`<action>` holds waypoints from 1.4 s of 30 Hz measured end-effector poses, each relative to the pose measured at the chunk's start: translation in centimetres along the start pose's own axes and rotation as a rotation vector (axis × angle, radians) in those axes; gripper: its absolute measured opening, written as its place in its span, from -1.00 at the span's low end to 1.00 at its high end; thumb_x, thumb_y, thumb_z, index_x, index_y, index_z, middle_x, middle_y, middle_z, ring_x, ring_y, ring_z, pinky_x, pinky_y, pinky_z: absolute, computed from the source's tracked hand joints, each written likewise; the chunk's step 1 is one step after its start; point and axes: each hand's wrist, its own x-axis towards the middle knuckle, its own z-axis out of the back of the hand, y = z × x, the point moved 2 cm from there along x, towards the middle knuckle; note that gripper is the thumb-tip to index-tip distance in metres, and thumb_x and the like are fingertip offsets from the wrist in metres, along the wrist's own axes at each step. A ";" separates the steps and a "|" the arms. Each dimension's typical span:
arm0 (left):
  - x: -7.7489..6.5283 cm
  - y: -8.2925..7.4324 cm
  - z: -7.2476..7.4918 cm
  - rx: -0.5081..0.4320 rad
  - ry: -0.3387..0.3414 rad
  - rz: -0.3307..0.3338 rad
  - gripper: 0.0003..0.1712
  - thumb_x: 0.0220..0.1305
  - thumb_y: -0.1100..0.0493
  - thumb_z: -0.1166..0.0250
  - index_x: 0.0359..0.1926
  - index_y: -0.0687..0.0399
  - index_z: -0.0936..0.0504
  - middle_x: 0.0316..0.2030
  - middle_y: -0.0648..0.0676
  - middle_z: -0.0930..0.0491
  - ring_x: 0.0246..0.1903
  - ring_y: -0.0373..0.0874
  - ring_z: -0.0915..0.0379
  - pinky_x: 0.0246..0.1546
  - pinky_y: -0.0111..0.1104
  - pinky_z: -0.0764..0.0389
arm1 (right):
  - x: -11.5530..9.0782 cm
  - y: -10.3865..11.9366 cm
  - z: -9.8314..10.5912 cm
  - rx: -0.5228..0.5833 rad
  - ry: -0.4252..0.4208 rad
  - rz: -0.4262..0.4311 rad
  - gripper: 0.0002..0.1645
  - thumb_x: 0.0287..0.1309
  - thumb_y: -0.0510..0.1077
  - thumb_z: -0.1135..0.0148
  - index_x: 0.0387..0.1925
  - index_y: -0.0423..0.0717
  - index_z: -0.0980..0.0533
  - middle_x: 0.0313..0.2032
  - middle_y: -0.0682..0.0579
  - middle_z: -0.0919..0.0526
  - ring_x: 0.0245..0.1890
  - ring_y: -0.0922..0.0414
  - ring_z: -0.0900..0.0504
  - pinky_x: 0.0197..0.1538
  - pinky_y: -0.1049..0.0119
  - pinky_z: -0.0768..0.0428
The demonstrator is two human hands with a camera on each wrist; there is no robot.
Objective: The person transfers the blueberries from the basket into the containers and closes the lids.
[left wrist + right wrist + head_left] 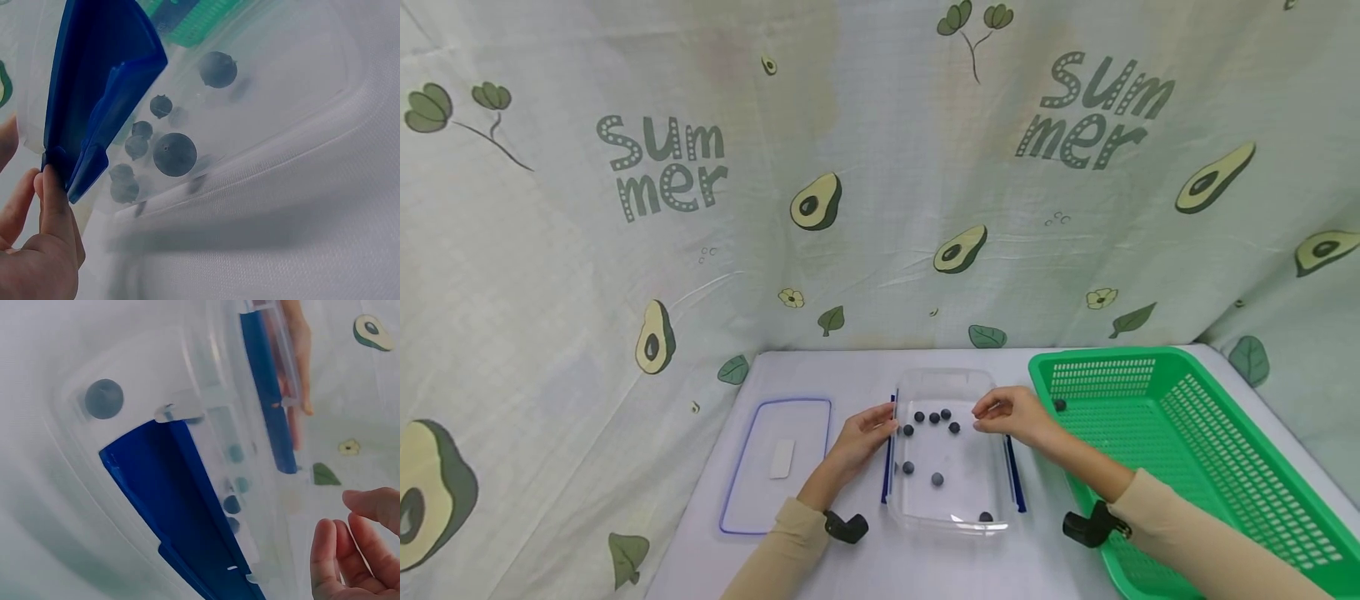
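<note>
A clear plastic container (958,500) with blue side latches stands on the white table. Several blueberries (937,479) lie spread over its floor, most toward the far end. At the container's left side, my left hand (861,437) holds the wall by the blue latch (100,94), thumb and fingers on either side of the edge. My right hand (1011,412) hovers over the right rim near the far end. Its thumb and bent fingers stand apart in the right wrist view, with nothing between them.
A clear lid with a blue seal (737,467) lies flat to the left, a white rectangle at its middle. On the right stands a green basket (1262,450) with one blueberry (1060,405) near its far left corner. A printed cloth (880,275) hangs behind the table.
</note>
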 end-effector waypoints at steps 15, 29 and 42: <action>-0.2 0.6 0.3 -0.012 0.001 0.012 -0.31 0.35 0.17 -0.34 0.39 0.37 -0.33 0.31 0.37 -0.33 0.12 -0.13 -0.48 0.21 -0.38 -0.47 | -0.2 0.3 4.1 0.001 -0.162 -0.028 -0.69 0.15 -0.24 -0.44 -0.13 -0.38 -0.63 -0.21 -0.16 -0.72 -0.26 0.12 -0.67 -0.18 0.40 -0.66; 0.2 0.0 0.2 -0.018 0.008 0.003 -0.34 0.38 0.21 -0.31 0.38 0.40 -0.32 0.31 0.40 -0.31 0.09 -0.18 -0.48 0.22 -0.39 -0.46 | -1.1 -0.8 8.7 -0.036 -0.267 -0.039 -0.55 0.20 -0.14 -0.42 -0.02 -0.42 -0.58 -0.14 -0.17 -0.71 -0.28 0.30 -0.66 -0.25 0.37 -0.65; 0.2 0.1 0.1 -0.040 0.014 0.008 -0.36 0.37 0.24 -0.30 0.37 0.42 -0.33 0.31 0.41 -0.32 0.05 -0.22 -0.49 0.19 -0.42 -0.48 | -2.1 -3.7 10.7 -0.174 -0.333 -0.084 -0.55 0.26 -0.04 -0.37 -0.03 -0.36 -0.61 -0.12 -0.16 -0.71 -0.28 0.45 -0.59 -0.18 0.39 -0.59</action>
